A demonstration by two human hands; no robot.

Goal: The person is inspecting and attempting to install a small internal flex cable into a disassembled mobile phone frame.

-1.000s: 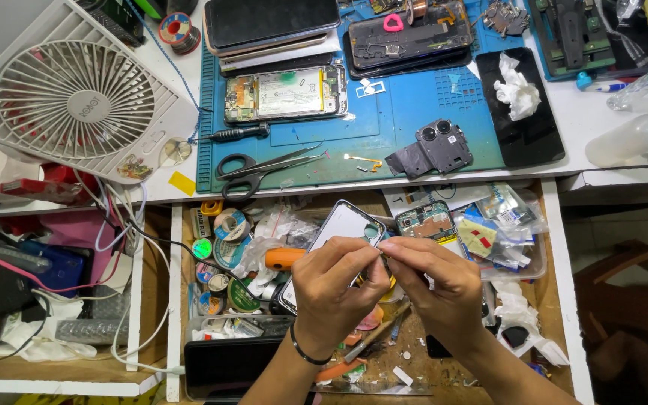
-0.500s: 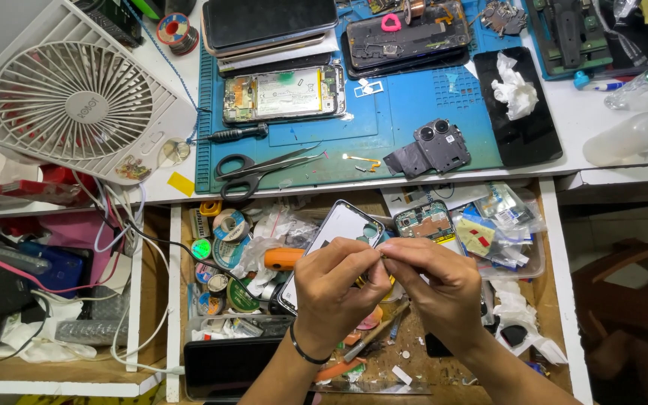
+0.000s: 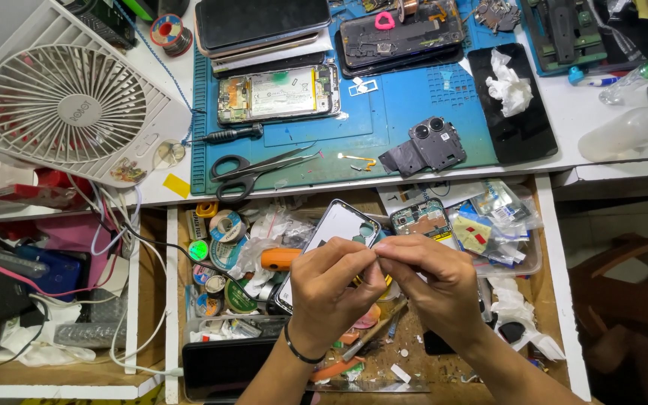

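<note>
Both hands are meeting fingertip to fingertip over the open drawer (image 3: 556, 300), the left hand (image 3: 335, 289) and the right hand (image 3: 433, 281) each closing their grip on something too small to make out. Just beyond and partly beneath the left hand's grip, a white phone back cover (image 3: 331, 232) is lying tilted in the drawer, with an orange-handled tool (image 3: 279, 259) beside it and rolls of tape (image 3: 223, 232) further left. Well beyond both grips, scissors (image 3: 245, 169) and a camera module (image 3: 429, 146) are resting on the blue mat (image 3: 391, 112) on the table (image 3: 586, 112).
</note>
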